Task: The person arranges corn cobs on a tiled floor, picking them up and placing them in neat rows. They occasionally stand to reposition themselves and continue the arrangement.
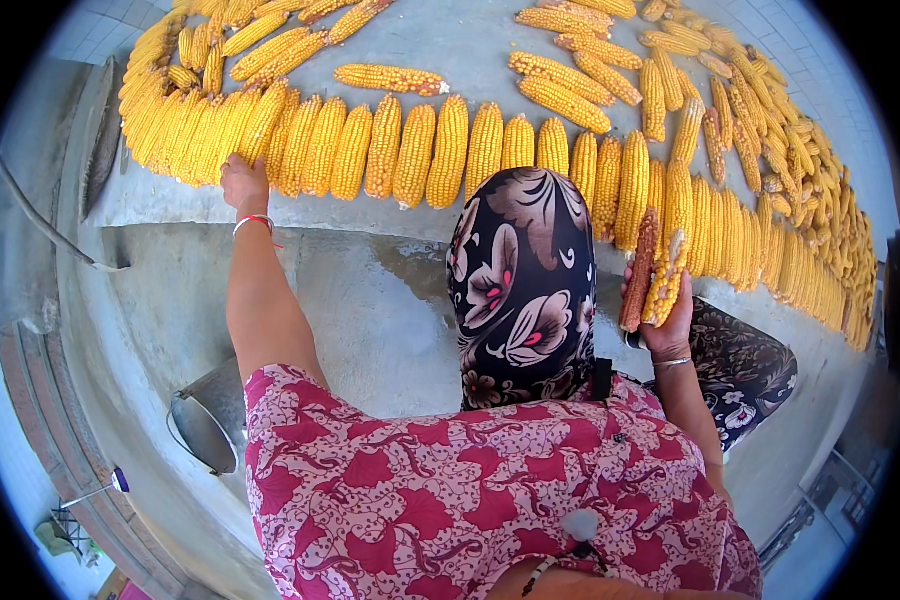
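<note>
My left hand [244, 182] is at the left part of a long row of yellow ears of corn, its fingers around the lower end of one ear [264, 120]. That ear leans to the right over its neighbours. Near my raised right knee, my right hand [671, 319] holds two cobs side by side. One is a reddish-brown corncob [639, 277] stripped of kernels, the other a patchy ear [666, 285] with sparse yellow kernels. The row of ears [418, 154] runs along the edge of a grey concrete slab [450, 45], and my knee hides part of it.
Loose ears [562, 82] lie behind the row, with a larger heap [787, 142] at the right. One ear [390, 78] lies crosswise. A metal bucket [208, 424] lies tipped on the floor at my left. The concrete floor [375, 315] has a dark wet patch.
</note>
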A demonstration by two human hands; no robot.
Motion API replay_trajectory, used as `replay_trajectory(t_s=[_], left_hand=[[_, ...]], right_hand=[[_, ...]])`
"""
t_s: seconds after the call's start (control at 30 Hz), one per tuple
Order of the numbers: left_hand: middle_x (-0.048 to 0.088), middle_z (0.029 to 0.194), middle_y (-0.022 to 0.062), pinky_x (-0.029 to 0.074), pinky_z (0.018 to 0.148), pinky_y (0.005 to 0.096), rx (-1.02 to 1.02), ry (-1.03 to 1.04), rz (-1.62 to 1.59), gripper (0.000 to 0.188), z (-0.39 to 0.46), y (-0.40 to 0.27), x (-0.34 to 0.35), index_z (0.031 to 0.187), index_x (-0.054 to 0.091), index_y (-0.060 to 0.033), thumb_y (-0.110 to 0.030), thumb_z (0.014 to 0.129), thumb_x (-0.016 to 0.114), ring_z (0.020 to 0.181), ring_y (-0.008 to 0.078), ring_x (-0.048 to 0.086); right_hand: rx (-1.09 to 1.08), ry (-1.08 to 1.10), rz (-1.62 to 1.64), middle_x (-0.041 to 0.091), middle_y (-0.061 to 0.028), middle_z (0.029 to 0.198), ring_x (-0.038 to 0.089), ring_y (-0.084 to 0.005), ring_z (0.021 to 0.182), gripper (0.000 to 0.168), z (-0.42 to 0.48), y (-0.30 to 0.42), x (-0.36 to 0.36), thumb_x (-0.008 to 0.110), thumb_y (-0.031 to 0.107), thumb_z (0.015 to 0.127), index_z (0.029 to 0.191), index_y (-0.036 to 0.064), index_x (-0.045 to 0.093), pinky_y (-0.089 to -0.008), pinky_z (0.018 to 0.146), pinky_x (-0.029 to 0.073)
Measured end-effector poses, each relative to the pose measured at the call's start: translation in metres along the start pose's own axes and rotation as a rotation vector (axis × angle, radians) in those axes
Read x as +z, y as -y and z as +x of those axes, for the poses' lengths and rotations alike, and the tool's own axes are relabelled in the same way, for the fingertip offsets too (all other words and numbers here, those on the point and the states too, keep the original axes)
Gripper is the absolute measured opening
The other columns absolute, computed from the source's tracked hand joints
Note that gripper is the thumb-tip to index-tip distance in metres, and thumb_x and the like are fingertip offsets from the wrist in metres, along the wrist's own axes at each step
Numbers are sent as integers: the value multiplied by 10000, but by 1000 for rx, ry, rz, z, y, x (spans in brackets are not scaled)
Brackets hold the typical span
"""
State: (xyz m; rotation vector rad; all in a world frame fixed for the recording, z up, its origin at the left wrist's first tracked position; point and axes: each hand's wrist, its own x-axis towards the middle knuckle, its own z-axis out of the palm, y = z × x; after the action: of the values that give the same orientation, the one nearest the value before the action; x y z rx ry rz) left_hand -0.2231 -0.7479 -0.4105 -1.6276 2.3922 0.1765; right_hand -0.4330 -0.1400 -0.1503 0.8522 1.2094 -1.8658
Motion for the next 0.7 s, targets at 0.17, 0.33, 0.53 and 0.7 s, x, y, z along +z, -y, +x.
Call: replay_trajectory(t_s=[0.17, 0.33, 0.53, 0.7], left_hand=[[592, 1197, 171, 513, 894, 497, -94, 95, 42, 600, 3, 14, -14, 1252, 541, -78, -447, 813, 718, 1118, 351, 591], [596, 1210, 187, 488, 935, 488, -199, 110, 167, 606, -15, -22, -32, 1236, 562, -60, -435, 786, 716, 1082, 386, 596], [633, 1114, 259, 462, 969, 438, 493, 18, -102, 565, 6, -72, -28, 1198, 596, 16, -320, 770, 749, 1090, 397, 585], [634, 1138, 214, 484, 921, 401, 920, 400, -351, 539, -59, -241, -102, 1214, 586, 6, -363, 842, 710, 1057, 350, 613]], right_hand=[[4, 55, 65, 585, -197, 1226, 613, -311, 1075, 649, 5, 3, -11, 391, 540, 993, 1386, 25, 424, -456, 935, 503], [-37, 23, 162, 581, -200, 1242, 605, -321, 1089, 640, 0, 10, -29, 388, 532, 996, 1393, 32, 425, -467, 947, 493], [-96, 75, 116, 569, -226, 1268, 603, -337, 1111, 647, -14, 46, -18, 381, 521, 1000, 1417, 27, 401, -470, 959, 490], [-230, 129, -55, 530, -232, 1334, 569, -339, 1194, 655, -20, 129, -16, 362, 496, 1014, 1435, -6, 363, -463, 1005, 471]])
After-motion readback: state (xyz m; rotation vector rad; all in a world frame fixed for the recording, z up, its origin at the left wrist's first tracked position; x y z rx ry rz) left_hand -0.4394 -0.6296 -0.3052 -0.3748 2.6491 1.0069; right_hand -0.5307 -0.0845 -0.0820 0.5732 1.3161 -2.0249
